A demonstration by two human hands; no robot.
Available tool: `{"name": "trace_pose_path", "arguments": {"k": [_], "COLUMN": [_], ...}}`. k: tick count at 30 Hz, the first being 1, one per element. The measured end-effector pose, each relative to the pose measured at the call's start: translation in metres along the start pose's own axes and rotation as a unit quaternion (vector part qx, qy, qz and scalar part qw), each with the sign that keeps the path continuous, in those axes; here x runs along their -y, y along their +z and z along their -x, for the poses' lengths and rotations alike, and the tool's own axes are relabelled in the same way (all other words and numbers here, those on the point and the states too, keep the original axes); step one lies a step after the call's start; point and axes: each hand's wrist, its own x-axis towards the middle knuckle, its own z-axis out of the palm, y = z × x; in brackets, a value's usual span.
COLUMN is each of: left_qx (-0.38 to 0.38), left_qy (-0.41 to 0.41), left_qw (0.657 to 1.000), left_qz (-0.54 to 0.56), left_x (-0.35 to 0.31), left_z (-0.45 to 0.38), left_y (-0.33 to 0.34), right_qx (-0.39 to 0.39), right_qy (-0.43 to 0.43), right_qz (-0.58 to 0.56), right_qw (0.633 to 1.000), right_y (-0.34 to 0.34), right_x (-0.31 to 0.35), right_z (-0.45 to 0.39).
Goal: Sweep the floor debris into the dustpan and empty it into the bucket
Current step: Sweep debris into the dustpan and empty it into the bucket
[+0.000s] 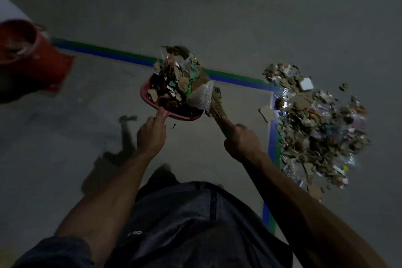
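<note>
Our left hand (151, 135) grips the heaped dustpan (150, 102); our right hand (242, 140) clutches the broom (215, 104) beside it.

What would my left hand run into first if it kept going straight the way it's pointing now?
Beyond the loaded dustpan that the left hand grips, its line runs up the frame to bare floor and tape. The bucket sits well left, probably missed.

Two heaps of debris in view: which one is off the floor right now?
The heap piled in the red dustpan, held up by the left hand. The larger debris pile lies spread on the floor at the tape corner.
</note>
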Motion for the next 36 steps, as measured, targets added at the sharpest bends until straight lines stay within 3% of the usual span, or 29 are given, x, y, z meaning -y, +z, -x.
{"name": "trace_pose_path", "arguments": {"k": [3,7,13,22,36], "left_qx": [-0.025,-0.018,-0.028,-0.081,-0.075], "left_qy": [-0.021,-0.052,-0.073,-0.126,-0.208], "left_qw": [0.999,0.998,0.996,0.987,0.973], "left_qz": [-0.032,0.029,0.039,0.066,0.067], "left_x": [0.057,0.143,0.271,0.405,0.630], "left_z": [-0.006,-0.032,-0.078,-0.150,-0.359], "left_y": [-0.017,-0.041,-0.087,-0.146,-0.243], "right_qx": [0.016,0.015,0.025,0.033,0.090], "right_qy": [-0.022,-0.043,-0.061,-0.128,-0.185], "right_qz": [0.022,0.044,0.050,0.061,0.081], "right_qw": [0.999,0.998,0.997,0.989,0.975], "right_y": [0.014,0.038,0.064,0.082,0.110], "right_x": [0.053,0.135,0.259,0.405,0.645], "right_z": [-0.028,-0.070,-0.131,-0.249,-0.506]}}
